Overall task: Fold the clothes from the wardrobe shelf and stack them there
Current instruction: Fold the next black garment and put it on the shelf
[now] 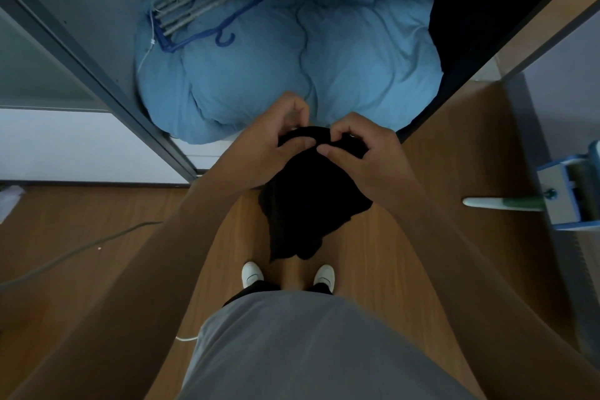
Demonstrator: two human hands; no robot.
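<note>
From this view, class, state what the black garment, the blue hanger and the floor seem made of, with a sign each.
Black garment: soft matte cloth; it hangs limp, crumpled. Blue hanger: probably plastic; smooth, uniform colour. Floor: wood or laminate; grain streaks show.

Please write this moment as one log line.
left hand: grips black garment top | right hand: grips same | garment: hanging loose
</note>
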